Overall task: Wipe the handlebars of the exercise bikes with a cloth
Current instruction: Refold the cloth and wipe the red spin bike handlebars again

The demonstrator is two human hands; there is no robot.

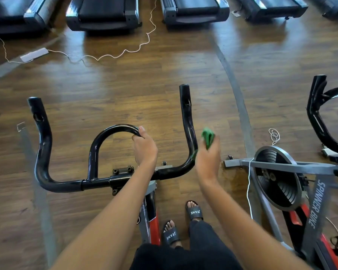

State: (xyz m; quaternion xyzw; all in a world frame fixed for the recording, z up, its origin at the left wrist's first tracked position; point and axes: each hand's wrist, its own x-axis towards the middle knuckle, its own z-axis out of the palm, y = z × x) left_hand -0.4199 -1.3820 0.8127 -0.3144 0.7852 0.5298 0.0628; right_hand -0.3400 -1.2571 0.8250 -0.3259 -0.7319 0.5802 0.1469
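Handlebars (62, 187) of nearest bike (151, 209), black, standing in front of me | my left hand (144, 148) is gripping their centre loop (113, 128) | my right hand (207, 162) is pinching green cloth (208, 137), just beside right bar (187, 117).

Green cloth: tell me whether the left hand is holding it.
No, the right hand pinches the green cloth, while the left hand grips the handlebar loop.

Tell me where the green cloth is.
In the head view it is right of centre: the green cloth is gripped in the right hand, close beside the right upright arm of the near bike's black handlebars.
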